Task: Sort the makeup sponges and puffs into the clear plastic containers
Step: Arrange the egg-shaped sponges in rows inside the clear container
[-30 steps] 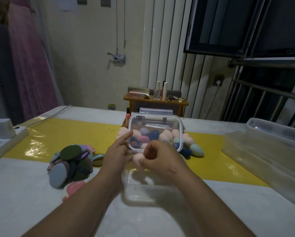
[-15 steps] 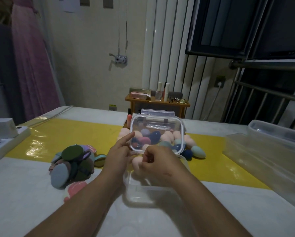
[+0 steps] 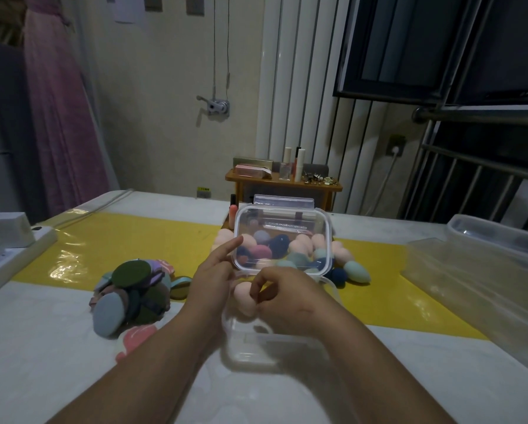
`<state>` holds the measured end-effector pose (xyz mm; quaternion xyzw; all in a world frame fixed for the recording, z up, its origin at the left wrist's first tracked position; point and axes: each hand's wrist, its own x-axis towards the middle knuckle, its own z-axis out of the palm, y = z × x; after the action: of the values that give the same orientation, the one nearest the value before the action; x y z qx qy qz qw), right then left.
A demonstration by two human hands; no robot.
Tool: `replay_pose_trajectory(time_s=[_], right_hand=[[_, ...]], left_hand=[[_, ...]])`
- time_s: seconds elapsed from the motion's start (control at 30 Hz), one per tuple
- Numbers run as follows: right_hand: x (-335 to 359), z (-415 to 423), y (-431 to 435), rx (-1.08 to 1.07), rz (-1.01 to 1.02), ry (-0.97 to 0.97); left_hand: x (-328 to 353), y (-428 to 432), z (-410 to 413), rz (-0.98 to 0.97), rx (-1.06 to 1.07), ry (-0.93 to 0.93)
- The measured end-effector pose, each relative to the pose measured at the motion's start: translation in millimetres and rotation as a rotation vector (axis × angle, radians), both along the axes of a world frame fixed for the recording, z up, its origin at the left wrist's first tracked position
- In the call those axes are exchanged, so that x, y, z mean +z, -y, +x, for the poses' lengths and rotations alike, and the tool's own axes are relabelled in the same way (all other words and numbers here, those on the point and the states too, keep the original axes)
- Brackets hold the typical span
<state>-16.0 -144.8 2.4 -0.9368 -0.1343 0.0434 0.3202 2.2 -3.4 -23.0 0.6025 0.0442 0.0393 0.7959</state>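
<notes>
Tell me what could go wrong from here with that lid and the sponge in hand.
1. The clear lid stands upright, touched by the left hand only at its left edge; it may tip onto the container.
2. The right hand pinches the peach sponge near the container's rim; it might fall outside.
3. The loose sponge pile behind the lid could scatter if bumped.

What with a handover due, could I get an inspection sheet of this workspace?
Surface: white table, yellow mat.
Job's things: peach sponge over clear container; lid upright; sponges behind it; puff pile left.
Clutter: large bin right; power strip left.
Hands: left hand touches lid; right hand pinches peach sponge.
Cables: white cable at wall socket.
Surroundings: wooden shelf, pink curtain, dark window.
</notes>
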Motion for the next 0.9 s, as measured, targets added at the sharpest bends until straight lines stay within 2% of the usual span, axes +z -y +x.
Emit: replay_pose_trajectory(time_s=[0.23,0.6,0.73,0.9], right_hand=[[3.2,-4.1,4.2,0.034,0.040,-0.066],[6.3,-0.4,6.8,-0.031,0.014,-0.037],[11.8,-0.4,17.8,-0.092,0.114,0.090],[15.2,3.9,45.3,-0.337,0.367,0.331]], left_hand=[[-2.0,-0.5,1.9,-0.029,-0.001,-0.017],[-3.1,-0.9,2.4,-0.039,-0.021,-0.019],[-0.8,-0.2,-2.0,-0.026,-0.018,-0.017],[3.2,-1.1,-6.5,-0.059,-0.042,-0.030]])
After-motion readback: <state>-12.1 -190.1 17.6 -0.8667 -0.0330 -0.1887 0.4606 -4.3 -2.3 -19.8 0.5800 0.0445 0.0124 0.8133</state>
